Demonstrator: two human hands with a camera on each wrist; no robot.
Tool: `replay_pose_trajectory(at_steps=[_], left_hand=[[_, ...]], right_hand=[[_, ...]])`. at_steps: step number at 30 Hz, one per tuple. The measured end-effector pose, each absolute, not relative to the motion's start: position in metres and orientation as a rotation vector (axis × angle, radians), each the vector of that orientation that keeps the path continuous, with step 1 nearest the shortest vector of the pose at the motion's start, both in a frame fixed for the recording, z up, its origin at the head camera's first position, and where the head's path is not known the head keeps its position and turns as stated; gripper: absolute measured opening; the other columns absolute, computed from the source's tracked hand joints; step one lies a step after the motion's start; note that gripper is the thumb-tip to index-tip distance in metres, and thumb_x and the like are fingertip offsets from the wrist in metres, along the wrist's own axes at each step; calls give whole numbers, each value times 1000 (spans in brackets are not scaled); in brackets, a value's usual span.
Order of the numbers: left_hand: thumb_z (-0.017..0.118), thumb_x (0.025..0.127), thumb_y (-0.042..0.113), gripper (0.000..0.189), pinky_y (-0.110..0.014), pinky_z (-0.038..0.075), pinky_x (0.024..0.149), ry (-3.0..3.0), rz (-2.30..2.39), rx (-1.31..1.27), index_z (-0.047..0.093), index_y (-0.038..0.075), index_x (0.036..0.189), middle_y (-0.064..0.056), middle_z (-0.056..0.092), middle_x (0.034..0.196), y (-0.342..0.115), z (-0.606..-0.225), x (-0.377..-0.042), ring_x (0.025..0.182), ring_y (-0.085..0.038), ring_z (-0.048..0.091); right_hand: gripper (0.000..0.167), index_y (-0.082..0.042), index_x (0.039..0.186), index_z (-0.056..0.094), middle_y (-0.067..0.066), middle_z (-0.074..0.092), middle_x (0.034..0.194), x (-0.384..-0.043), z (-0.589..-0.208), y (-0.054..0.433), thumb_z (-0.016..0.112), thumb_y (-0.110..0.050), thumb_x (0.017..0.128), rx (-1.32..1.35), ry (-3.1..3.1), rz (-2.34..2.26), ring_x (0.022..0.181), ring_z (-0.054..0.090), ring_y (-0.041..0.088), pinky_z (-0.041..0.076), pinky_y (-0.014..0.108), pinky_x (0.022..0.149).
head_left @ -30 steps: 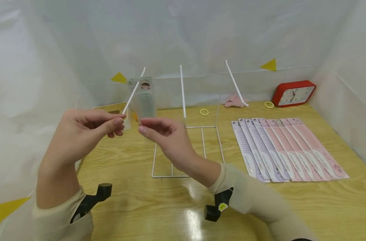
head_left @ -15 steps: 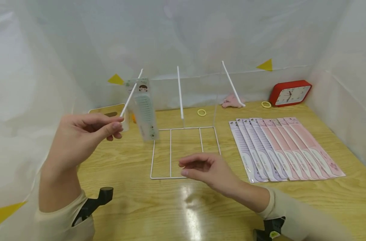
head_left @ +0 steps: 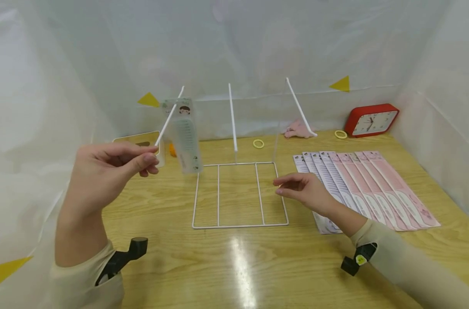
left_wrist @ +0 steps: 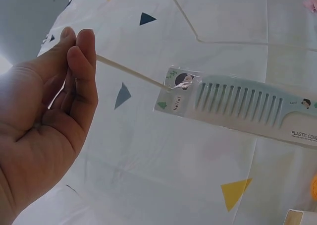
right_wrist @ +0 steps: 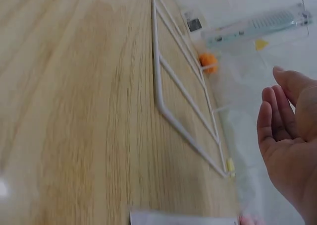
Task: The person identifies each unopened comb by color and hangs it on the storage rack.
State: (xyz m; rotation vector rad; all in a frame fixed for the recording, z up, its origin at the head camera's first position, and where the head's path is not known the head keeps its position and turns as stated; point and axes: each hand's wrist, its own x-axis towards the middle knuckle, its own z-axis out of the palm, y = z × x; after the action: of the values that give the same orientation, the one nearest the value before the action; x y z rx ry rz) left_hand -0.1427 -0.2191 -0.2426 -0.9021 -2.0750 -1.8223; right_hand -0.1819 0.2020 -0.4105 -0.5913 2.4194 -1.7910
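Observation:
My left hand (head_left: pixel 110 178) pinches the front end of the left arm (head_left: pixel 167 124) of a white wire rack (head_left: pixel 240 226). From that arm hangs a pale green plastic comb (head_left: pixel 186 137) in a clear pack, its printed top threaded on the wire; the left wrist view shows the comb pack (left_wrist: pixel 237 103) a short way along the rod from the fingertips. Loosely bent and holding nothing, my right hand (head_left: pixel 305 191) is over the rack's right side, near the packaged combs. Purple comb packs (head_left: pixel 313 189) and pink comb packs (head_left: pixel 388 189) lie overlapping in a row on the right.
A red clock (head_left: pixel 375 120) stands at the back right. Yellow rings (head_left: pixel 258 143) and a pink soft item (head_left: pixel 297 128) lie along the back edge. Behind my left hand is a white box (head_left: pixel 161 154) with an orange thing (head_left: pixel 172 149) beside it. Pale sheeting walls surround the wooden table (head_left: pixel 203 262).
My right hand has left the hanging comb's pack and travelled right toward the row of combs. The comb now hangs freely on the rod. The left hand keeps its pinch there.

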Motion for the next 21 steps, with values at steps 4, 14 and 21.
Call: replay_pose_trajectory(at_steps=[4, 14, 21], left_hand=[[67, 85, -17, 15, -21, 58, 65, -2076, -1839, -895, 71, -19, 99, -5, 78, 87, -219, -242, -141, 70, -14, 73], [63, 87, -19, 16, -23, 58, 65, -1969, -1837, -890, 69, -20, 101, -10, 76, 84, -210, -247, -134, 70, -15, 72], [62, 88, -19, 17, -22, 58, 64, -1886, -1869, -869, 68, -22, 103, -10, 77, 85, -206, -258, -131, 70, -15, 72]], right_hand=[[33, 1, 118, 71, 21, 71, 117, -204, -422, 221, 75, -15, 90, -504, 2459, -1719, 94, 70, 5, 57, 22, 79], [42, 0, 128, 66, 20, 68, 125, -260, -430, 258, 74, -21, 92, -371, 2635, -1404, 87, 66, 4, 53, 19, 72], [42, -3, 130, 65, 18, 66, 130, -293, -426, 278, 74, -18, 92, -411, 2769, -1181, 90, 61, 21, 47, 20, 70]])
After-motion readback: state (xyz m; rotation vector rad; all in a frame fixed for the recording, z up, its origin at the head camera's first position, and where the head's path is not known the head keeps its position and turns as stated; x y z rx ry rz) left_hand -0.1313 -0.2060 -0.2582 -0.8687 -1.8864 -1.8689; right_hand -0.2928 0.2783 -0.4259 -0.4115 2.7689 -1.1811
